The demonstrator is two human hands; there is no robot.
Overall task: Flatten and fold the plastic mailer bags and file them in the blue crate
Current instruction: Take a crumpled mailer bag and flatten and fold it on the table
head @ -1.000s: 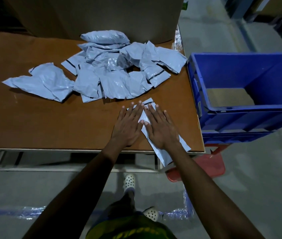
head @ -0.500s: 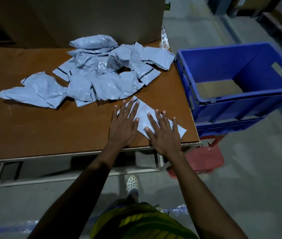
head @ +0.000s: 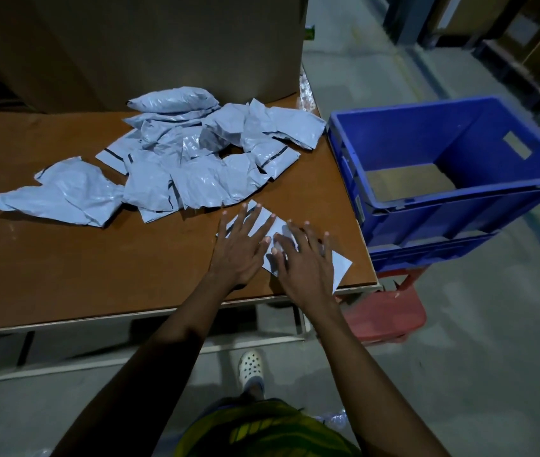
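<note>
Since a second ago the mailer has swung round under my palms. Its near end, which hung over the counter's edge, now lies on the board. My left hand point(head: 240, 249) and right hand point(head: 306, 263) both lie flat on the mailer point(head: 339, 268), fingers straight and spread, pressing and gripping nothing. The left covers its far-left part, the right its near-right part, thumbs almost touching.

The mailer sits at the near right corner of the counter point(head: 97, 268). Its long axis runs diagonally, the far end toward the pile of crumpled mailers point(head: 192, 159) and the near-right corner just reaching the counter's edge.

I judge this to be the flattening step, with the fold not yet made. Next I need one hand to pin an end while the other lifts the opposite end over along that long axis. Slippery film so near the edge could slide off.

The blue crate point(head: 443, 222) stands just right of the counter, and I see no mailers in it.
</note>
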